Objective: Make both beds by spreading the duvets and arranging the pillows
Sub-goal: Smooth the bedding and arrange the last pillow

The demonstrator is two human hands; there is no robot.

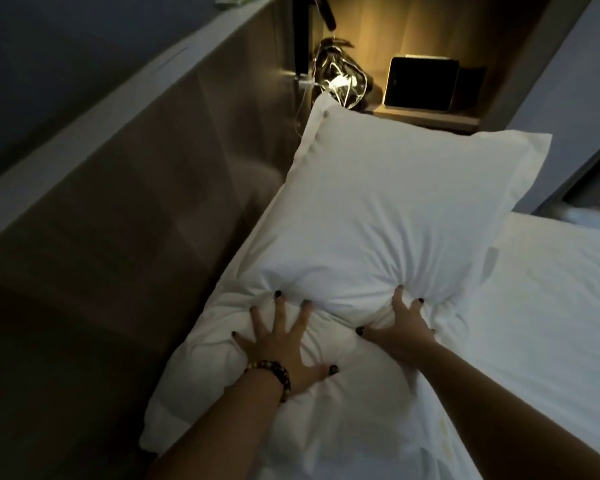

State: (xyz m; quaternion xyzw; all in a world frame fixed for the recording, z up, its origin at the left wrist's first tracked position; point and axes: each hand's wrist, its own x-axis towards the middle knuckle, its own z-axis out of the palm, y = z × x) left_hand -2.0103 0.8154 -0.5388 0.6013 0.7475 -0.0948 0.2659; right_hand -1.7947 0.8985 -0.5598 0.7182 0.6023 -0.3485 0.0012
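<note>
A large white pillow [388,209] lies at the head of the bed, next to the wooden headboard [146,202], its far end raised and its near part dented. My left hand [284,351], with a bead bracelet on the wrist, presses flat on the pillow's near part with fingers spread. My right hand [400,323] pushes into the pillow beside it, fingers splayed and sunk in the fabric. White bedding [551,323] covers the mattress to the right.
A lit wooden bedside niche [430,116] behind the pillow holds a small dark-screened device [420,84] and a clear bag with white cables [340,77]. The headboard's top ledge [101,126] runs along the left. A dark window frame [596,174] sits at the right edge.
</note>
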